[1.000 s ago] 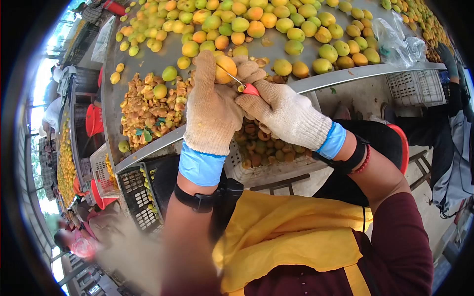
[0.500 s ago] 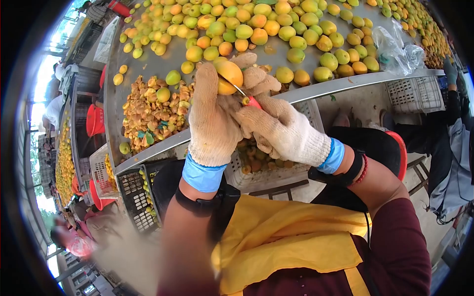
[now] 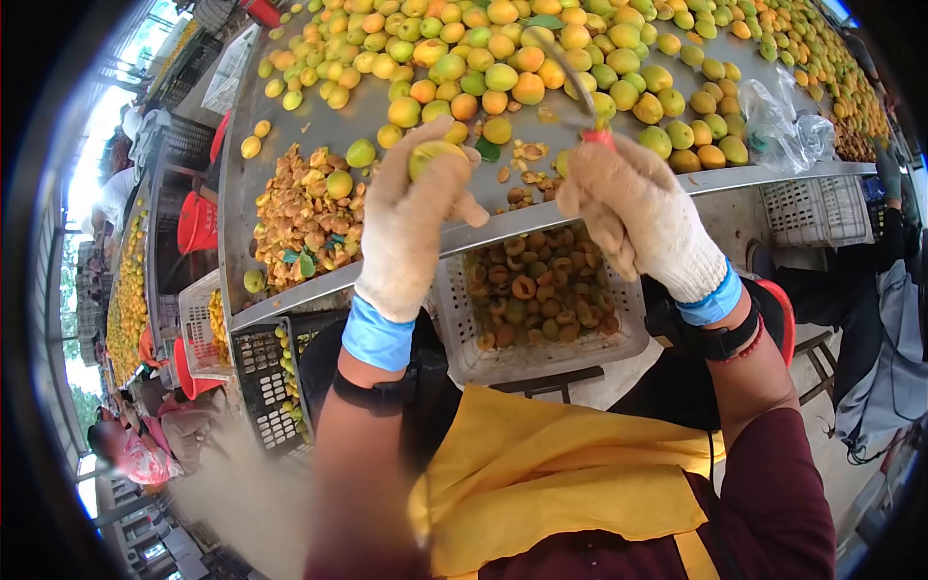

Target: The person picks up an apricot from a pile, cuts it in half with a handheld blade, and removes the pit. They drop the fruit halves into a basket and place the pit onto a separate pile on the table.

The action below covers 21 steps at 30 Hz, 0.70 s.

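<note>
My left hand (image 3: pixel 411 213), in a whitish glove with a blue cuff, holds a yellow-green fruit (image 3: pixel 434 158) above the table's front edge. To its right, my right hand (image 3: pixel 643 208), gloved the same way, grips the red handle (image 3: pixel 599 138) of a knife, whose curved blade (image 3: pixel 572 79) points up and to the left over the fruit. The hands are apart. Cut fruit pieces and pits (image 3: pixel 307 208) form a heap left of my left hand. Below and between the hands, a white basket (image 3: pixel 541 365) holds many fruit halves (image 3: pixel 527 288).
Whole yellow and green fruits (image 3: pixel 464 58) cover the back of the metal table (image 3: pixel 319 116). A clear plastic bag (image 3: pixel 788 126) lies at its right. A black crate (image 3: pixel 263 387) stands at lower left. Another person (image 3: pixel 145 454) is at far left.
My hands have moved apart, the right one to the right with the knife, away from the fruit. The fruit stays in my left hand. The basket of halves has come into fuller view.
</note>
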Tool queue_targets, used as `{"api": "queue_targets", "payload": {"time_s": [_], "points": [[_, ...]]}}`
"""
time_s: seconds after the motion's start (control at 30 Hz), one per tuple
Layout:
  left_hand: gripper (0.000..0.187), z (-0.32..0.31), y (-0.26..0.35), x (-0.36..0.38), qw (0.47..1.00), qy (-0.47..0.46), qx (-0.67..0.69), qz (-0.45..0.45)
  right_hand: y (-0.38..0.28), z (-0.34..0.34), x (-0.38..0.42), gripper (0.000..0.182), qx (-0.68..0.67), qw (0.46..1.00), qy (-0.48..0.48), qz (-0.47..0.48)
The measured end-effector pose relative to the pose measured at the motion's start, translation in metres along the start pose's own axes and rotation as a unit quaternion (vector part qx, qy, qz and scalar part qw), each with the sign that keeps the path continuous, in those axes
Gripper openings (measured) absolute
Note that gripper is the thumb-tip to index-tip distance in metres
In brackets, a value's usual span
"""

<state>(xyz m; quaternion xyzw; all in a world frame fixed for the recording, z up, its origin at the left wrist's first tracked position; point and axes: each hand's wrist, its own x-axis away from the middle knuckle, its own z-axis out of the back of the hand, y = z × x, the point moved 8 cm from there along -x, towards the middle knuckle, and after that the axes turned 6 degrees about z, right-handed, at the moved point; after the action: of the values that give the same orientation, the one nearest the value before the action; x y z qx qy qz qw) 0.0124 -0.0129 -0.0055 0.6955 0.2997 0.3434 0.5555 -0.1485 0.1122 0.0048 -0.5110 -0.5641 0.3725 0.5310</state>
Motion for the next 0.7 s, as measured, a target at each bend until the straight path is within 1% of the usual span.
{"api": "queue_targets", "payload": {"time_s": [0.03, 0.07, 0.1, 0.13, 0.17, 0.2, 0.23, 0.3, 0.33, 0.37, 0.43, 0.47, 0.53, 0.57, 0.63, 0.67, 0.7], "points": [[0.051, -0.008, 0.002, 0.003, 0.995, 0.001, -0.098, -0.024, -0.001, 0.006, -0.003, 0.043, 0.017, 0.999, 0.032, 0.007], [0.058, -0.017, -0.003, 0.008, 0.996, -0.005, -0.092, -0.007, -0.001, 0.011, -0.004, 0.047, 0.034, 0.997, 0.067, 0.013], [0.058, -0.021, -0.007, 0.008, 0.996, -0.013, -0.09, -0.002, 0.005, 0.009, -0.007, 0.047, 0.032, 0.997, 0.075, 0.008], [0.062, -0.031, 0.009, 0.013, 0.954, -0.012, -0.263, -0.144, 0.011, 0.003, -0.011, 0.049, 0.03, 0.997, 0.075, 0.018], [0.066, -0.048, 0.02, 0.024, 0.863, -0.009, -0.419, -0.282, 0.014, -0.002, -0.014, 0.052, 0.028, 0.996, 0.074, 0.029], [0.073, -0.055, 0.025, 0.028, 0.835, 0.004, -0.444, -0.326, 0.013, -0.01, -0.011, 0.054, 0.016, 0.998, 0.058, 0.007], [0.073, -0.056, 0.028, 0.03, 0.836, 0.004, -0.442, -0.324, 0.014, -0.01, -0.011, 0.054, 0.017, 0.998, 0.058, 0.004], [0.075, -0.05, 0.028, 0.027, 0.866, 0.001, -0.437, -0.242, 0.021, -0.02, -0.014, 0.057, -0.049, 0.999, 0.004, -0.02], [0.074, -0.05, 0.029, 0.027, 0.862, 0.009, -0.431, -0.265, 0.027, -0.021, -0.015, 0.045, -0.085, 0.996, 0.001, -0.026], [0.074, -0.051, 0.03, 0.028, 0.863, 0.01, -0.43, -0.264, 0.033, -0.019, -0.017, 0.045, -0.085, 0.996, 0.001, -0.028], [0.067, -0.056, 0.035, 0.031, 0.829, 0.032, -0.488, -0.271, 0.042, -0.023, -0.021, 0.036, -0.194, 0.98, -0.014, -0.034], [0.067, -0.057, 0.036, 0.031, 0.829, 0.032, -0.488, -0.27, 0.043, -0.025, -0.021, 0.036, -0.195, 0.98, -0.014, -0.035], [0.057, -0.055, 0.037, 0.027, 0.857, 0.042, -0.451, -0.246, 0.041, -0.027, -0.021, 0.036, -0.199, 0.98, 0.004, -0.027], [0.057, -0.054, 0.034, 0.027, 0.857, 0.042, -0.451, -0.246, 0.042, -0.028, -0.021, 0.036, -0.2, 0.98, 0.004, -0.027], [0.051, -0.05, 0.027, 0.026, 0.901, 0.021, -0.36, -0.24, 0.045, -0.032, -0.021, 0.037, -0.198, 0.98, -0.021, -0.028], [0.051, -0.05, 0.026, 0.028, 0.901, 0.021, -0.361, -0.238, 0.045, -0.033, -0.02, 0.037, -0.199, 0.979, -0.02, -0.029], [0.049, -0.051, 0.029, 0.031, 0.901, 0.023, -0.36, -0.24, 0.043, -0.034, -0.02, 0.044, -0.181, 0.983, -0.03, -0.022]]}}
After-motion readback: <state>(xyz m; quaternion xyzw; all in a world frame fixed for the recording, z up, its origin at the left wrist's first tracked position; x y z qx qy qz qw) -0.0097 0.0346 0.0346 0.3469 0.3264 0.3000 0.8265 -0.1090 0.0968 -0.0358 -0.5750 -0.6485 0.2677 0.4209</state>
